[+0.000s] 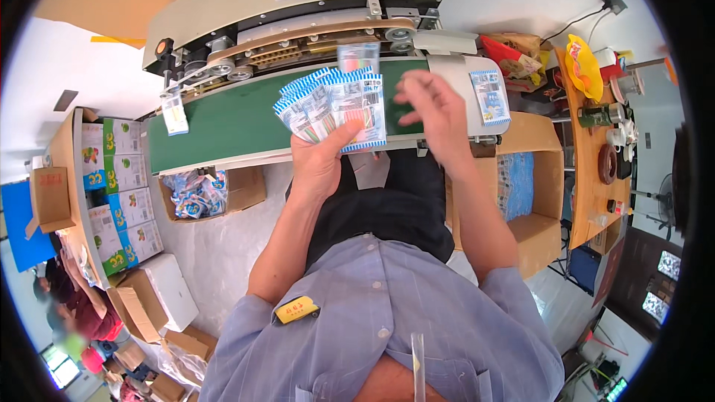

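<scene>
My left hand [319, 162] grips a fanned stack of blue-and-white plastic packets [316, 110] above the green conveyor belt [257, 132] of a band sealing machine [223, 33]. Its thumb presses on the front packet. Just right of the stack is my right hand [436, 108], slightly blurred, its fingers bent and apart with nothing seen between them. Behind the stack a clear-topped packet [359, 58] stands at the sealing band, its lower part hidden by the stack. Another packet [175, 113] hangs at the machine's left end. One more packet [490, 97] lies on the white plate at the right.
Below the belt's left end stands a carton of packets [195, 195]. An open carton [532, 223] at the right holds stacked blue packets. A wooden table [581, 179] with assorted items stands farther right. Printed boxes [123, 152] are stacked at the left; people are beyond them.
</scene>
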`<move>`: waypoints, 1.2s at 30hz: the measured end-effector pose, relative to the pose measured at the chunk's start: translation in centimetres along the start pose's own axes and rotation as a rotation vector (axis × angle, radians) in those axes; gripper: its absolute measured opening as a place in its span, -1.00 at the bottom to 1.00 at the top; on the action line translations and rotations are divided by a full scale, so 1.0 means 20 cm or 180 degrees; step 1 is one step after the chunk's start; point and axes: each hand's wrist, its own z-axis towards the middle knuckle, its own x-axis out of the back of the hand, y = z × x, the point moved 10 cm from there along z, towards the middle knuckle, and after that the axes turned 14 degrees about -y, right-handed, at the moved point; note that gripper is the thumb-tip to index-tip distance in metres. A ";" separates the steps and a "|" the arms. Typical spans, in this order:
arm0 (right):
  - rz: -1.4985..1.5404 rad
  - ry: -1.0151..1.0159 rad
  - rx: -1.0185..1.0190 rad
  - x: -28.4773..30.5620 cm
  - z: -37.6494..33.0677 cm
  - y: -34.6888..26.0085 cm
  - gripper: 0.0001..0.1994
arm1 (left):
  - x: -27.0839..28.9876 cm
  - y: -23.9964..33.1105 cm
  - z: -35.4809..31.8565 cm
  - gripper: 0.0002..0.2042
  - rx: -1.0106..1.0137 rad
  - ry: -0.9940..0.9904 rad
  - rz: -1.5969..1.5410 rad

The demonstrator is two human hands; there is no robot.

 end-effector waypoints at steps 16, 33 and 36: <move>0.0908 -0.0408 0.0194 0.00 -0.12 0.10 -0.90 | 0.00 -0.06 0.01 -0.70 0.0061 0.0300 0.0213; 0.0383 0.0248 -0.0536 0.22 0.19 0.18 -0.77 | 0.04 0.00 0.00 -0.68 0.0063 0.0488 0.0285; -0.0402 0.0575 0.0059 0.18 0.10 0.01 -0.72 | 0.04 -0.01 0.01 -0.69 0.0030 0.0470 0.0261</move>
